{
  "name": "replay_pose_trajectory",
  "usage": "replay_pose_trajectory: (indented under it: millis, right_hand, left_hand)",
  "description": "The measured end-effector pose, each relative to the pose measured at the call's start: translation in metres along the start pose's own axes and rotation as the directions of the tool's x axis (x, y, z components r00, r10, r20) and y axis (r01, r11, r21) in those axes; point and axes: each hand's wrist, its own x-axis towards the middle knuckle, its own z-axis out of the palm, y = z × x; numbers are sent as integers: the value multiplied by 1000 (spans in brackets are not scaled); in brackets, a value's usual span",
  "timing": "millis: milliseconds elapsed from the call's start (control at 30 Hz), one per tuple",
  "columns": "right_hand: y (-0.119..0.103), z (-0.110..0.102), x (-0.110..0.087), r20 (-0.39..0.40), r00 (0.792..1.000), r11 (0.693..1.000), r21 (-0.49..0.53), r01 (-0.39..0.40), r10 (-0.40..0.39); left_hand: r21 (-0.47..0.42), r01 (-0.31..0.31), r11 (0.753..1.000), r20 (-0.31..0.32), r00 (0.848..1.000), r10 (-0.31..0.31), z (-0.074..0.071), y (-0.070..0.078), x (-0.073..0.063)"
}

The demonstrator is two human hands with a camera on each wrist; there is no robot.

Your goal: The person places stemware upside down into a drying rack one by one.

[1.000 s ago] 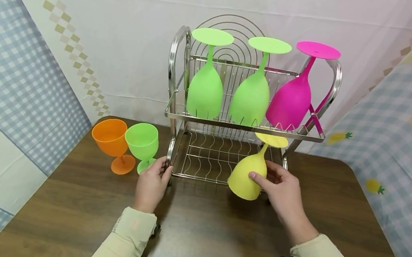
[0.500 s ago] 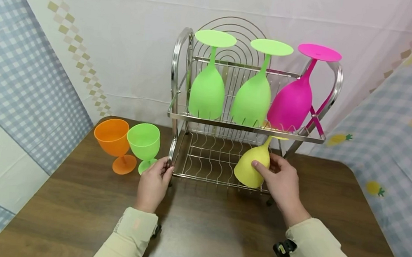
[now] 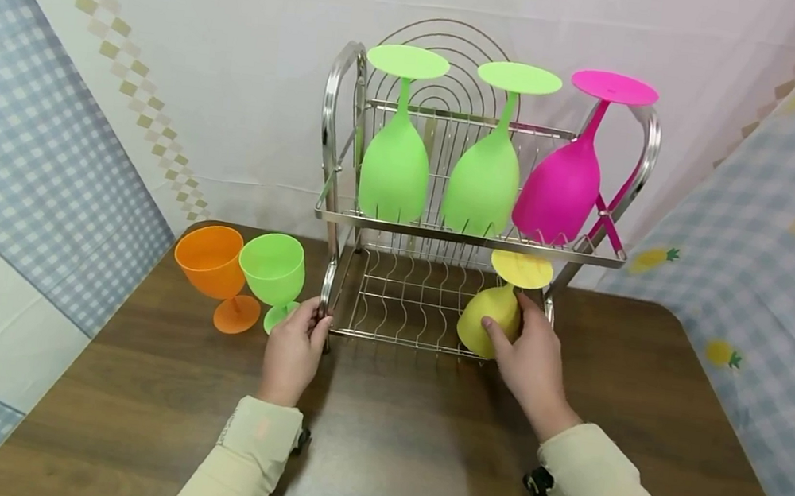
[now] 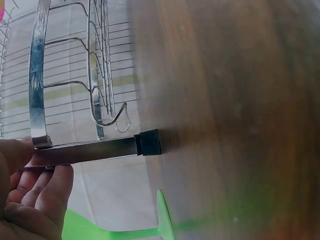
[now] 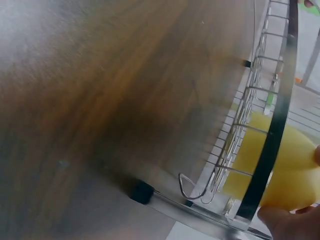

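Note:
A yellow goblet [image 3: 489, 321] is upside down at the right end of the metal dish rack's [image 3: 388, 341] lower tier, its round foot under the upper shelf. My right hand [image 3: 531, 365] grips its bowl, thumb in front and fingers on the far side. In the right wrist view the yellow bowl [image 5: 287, 170] shows behind the rack's front bar [image 5: 272, 145]. My left hand [image 3: 293, 350] holds the rack's left front leg; the left wrist view shows thumb and fingers [image 4: 55, 195] around that metal leg [image 4: 95, 151]. A green goblet [image 3: 272, 268] stands just beyond this hand.
Two green goblets [image 3: 394, 172] and a magenta goblet [image 3: 560, 188] sit upside down on the upper tier. An orange goblet [image 3: 209, 260] stands upright left of the rack. Everything is on a brown wooden table [image 3: 379, 438], with cloth hangings behind and at both sides.
The yellow goblet has moved back and down from in front of the rack into the lower tier, carried by my right hand. My left hand has kept its hold on the leg.

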Motion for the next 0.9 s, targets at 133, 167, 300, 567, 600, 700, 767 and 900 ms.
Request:
replay_pose_trajectory:
  millis: [133,167,300,567,600,700,767,900]
  right_hand:
    - [0,2,-5,20,1000,999,-37,7,-6]
    - [0,3,-6,26,1000,999,-40,8,-7]
    - [1,5,-9,34,999,998,-57,20,-18]
    - [-2,3,-12,56,998,997,-76,20,-16]
    - [-2,3,-12,62,998,997,-78,21,-16]
    - [-3,3,-13,74,997,997,-78,15,-9]
    - [-2,3,-15,76,997,997,-82,12,-6]
    - [-2,1,-18,80,997,996,-89,16,-9]
  left_hand:
    - [-7,24,1000,20,1000,-23,-2,1,1]
    - [-7,28,1000,23,999,-28,-2,2,1]
    - [-13,40,999,26,999,-40,-3,3,0]
    - [-14,54,998,30,998,-54,-3,3,0]
    - [-14,58,998,30,998,-58,-3,2,0]
    - [-19,70,997,34,997,-70,-2,2,-1]
    - [-26,75,997,39,996,-74,-2,2,-1]
    - [-13,76,997,44,996,-75,-4,3,0]
